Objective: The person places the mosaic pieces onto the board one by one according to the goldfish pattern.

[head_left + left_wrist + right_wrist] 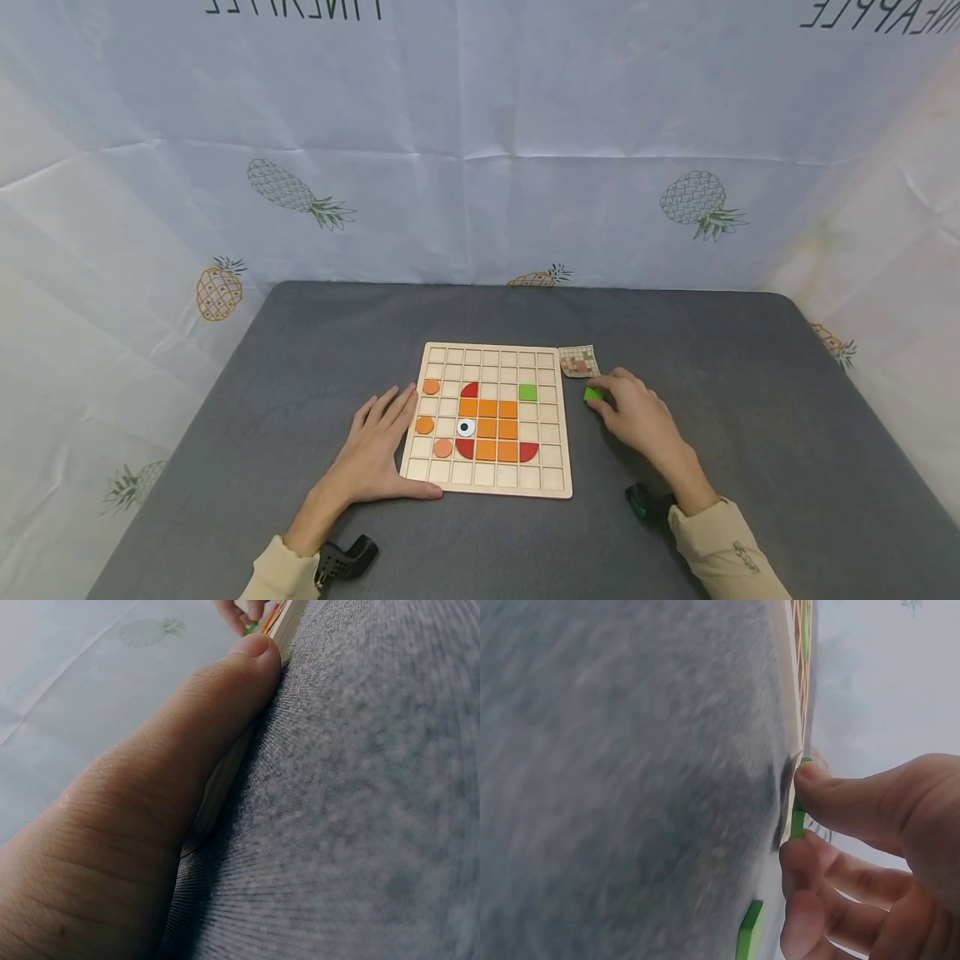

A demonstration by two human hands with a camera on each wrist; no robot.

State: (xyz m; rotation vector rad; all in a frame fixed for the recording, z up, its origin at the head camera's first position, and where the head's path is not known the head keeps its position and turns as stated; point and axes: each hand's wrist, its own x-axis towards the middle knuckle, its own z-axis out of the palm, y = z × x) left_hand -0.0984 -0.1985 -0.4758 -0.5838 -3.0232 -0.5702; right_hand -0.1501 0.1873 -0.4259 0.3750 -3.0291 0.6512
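A wooden grid board (486, 357) lies on the grey table. My left hand (377, 460) is spread along its left edge and lower left corner, fingers straight; in the left wrist view the thumb (217, 705) lies along the board's side. To the right of the board, my right hand (637, 417) pinches a green square tile (592, 393) between thumb and fingers, held just above the table. Another green tile (748, 930) lies on the table beneath that hand in the right wrist view. On the board sit several orange square tiles (487, 429) and one green square (527, 392).
Red quarter-round pieces (528, 452), an eye piece (466, 427) and orange discs (424, 425) also sit in the grid. A small pattern card (579, 362) lies by the board's upper right corner. Behind the table hangs a pineapple-print cloth (480, 208).
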